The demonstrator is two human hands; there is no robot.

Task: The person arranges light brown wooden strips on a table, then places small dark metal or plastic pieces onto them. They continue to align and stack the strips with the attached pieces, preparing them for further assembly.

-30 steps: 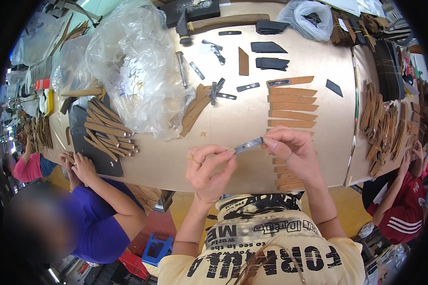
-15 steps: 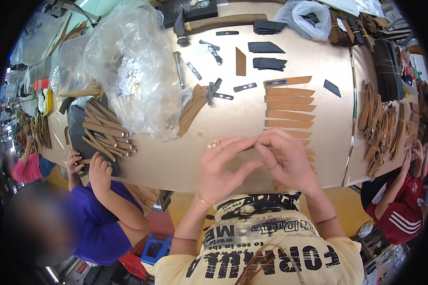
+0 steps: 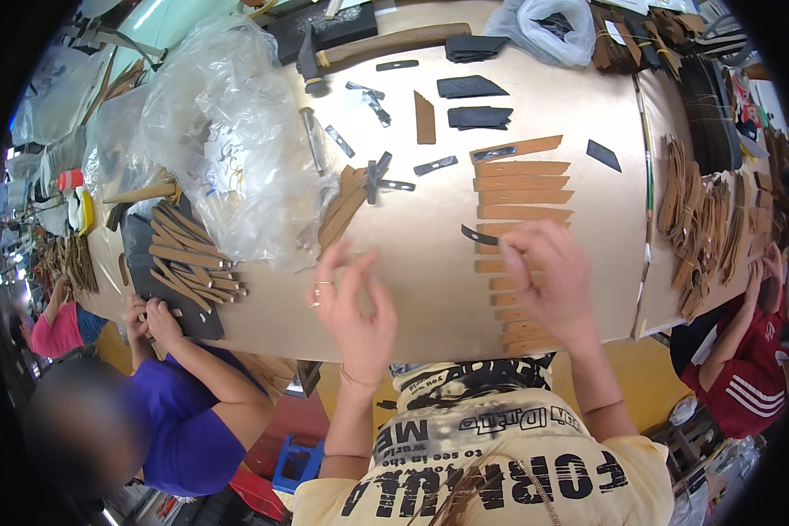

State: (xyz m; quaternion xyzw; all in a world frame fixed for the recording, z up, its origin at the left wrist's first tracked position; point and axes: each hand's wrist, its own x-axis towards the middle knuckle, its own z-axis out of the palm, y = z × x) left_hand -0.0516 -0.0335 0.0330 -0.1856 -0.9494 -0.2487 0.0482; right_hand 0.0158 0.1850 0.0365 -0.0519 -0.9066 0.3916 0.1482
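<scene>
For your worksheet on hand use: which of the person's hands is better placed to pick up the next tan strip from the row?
Probably the right hand: it rests on the row of tan strips, while the left hand hovers apart, fingers spread, over bare table.

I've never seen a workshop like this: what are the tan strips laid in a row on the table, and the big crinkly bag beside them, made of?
The tan strips look like leather or a leather-like sheet: flat, matte, cleanly cut edges, though the picture cannot settle which. The bag is thin clear plastic: see-through, glossy, wrinkled. The right hand rests on the strips, its fingers at a small dark curved piece, possibly metal.
</scene>
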